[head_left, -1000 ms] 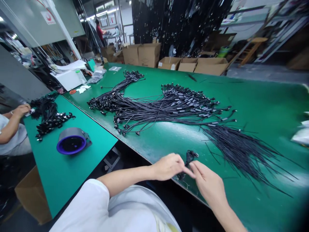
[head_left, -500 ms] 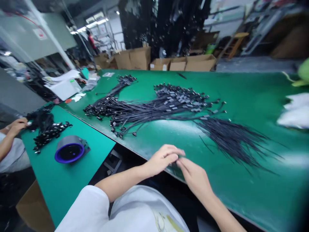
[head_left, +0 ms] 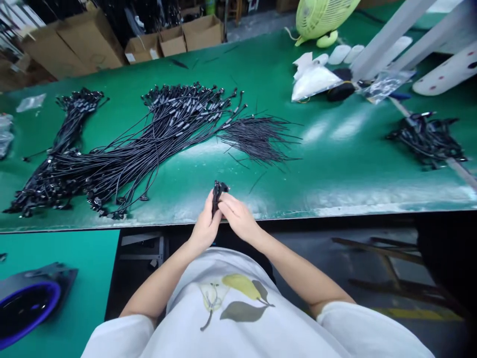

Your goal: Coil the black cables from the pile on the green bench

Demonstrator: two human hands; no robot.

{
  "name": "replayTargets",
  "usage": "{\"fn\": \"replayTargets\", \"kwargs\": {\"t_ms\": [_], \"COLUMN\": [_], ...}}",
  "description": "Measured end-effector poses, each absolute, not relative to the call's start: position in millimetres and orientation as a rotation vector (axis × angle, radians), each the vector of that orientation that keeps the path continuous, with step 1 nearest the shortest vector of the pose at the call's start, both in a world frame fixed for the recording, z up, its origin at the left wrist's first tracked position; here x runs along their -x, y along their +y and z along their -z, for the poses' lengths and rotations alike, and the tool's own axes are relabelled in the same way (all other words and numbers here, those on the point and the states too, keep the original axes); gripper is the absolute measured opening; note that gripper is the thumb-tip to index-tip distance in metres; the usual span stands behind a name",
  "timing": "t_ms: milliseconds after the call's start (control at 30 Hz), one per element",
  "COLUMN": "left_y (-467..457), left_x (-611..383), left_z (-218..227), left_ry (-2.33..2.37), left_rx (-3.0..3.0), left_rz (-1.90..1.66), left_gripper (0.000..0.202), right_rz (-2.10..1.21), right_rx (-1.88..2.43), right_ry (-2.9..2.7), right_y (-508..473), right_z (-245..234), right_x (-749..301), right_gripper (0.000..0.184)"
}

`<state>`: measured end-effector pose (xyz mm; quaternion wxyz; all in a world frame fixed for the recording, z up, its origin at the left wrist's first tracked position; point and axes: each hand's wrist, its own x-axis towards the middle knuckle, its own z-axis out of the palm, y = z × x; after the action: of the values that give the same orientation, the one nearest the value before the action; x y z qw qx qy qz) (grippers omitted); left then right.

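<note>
Close to my body, at the table's front edge, my left hand (head_left: 205, 221) is closed around a small black cable bundle (head_left: 216, 195) that stands upright. My right hand (head_left: 238, 215) presses its fingers against the bundle's other side. Fingers cover the lower part of the bundle. Beyond my hands lies a large spread of black cables (head_left: 145, 141) with grey tags and connector ends. To its right is a pile of thin black strips (head_left: 261, 136), which look like ties.
On the green table (head_left: 335, 174) lie another cable heap (head_left: 428, 139) at right and a white bag (head_left: 315, 82). A green fan (head_left: 324, 20) stands at the back. Cardboard boxes (head_left: 203, 35) line the far edge. A purple-rimmed tape roll (head_left: 33, 303) is at lower left.
The view has swung to the right, bringing the fan and right-hand cable heap in; the other person has left the view. A black bundle now shows upright between my hands.
</note>
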<state>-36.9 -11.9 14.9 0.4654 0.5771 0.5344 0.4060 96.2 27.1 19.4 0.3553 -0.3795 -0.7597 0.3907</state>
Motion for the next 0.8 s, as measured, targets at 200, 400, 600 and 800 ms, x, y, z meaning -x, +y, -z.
{"fn": "replayTargets", "kwargs": {"t_ms": [200,400,600,800], "left_y": [-4.0,-9.0,-5.8,-2.6], "left_x": [36.0,79.0,146.4,179.2], "left_z": [-7.8,1.0,-2.9,-16.0], "left_ry": [1.271,1.479,1.925,2.295], "left_rx": [-1.653,-1.689,-1.704,-1.859], "left_rz": [-0.710,-0.651,-0.713,-0.676], "left_gripper": [0.074,0.044,0.046,0.044], "right_rz": [-1.012,-0.583,0.111,0.339], "right_rx": [1.151,1.809,2.430,2.125], "right_ry": [-1.863,-1.859,-1.826,-1.650], "right_y": [39.4,95.8,129.4,168.5], "right_z": [-11.3,-3.6,-13.8,-22.9], "right_x": [-108.0,-220.0,-361.1,-395.9], "right_gripper": [0.027,0.030,0.037,0.046]}}
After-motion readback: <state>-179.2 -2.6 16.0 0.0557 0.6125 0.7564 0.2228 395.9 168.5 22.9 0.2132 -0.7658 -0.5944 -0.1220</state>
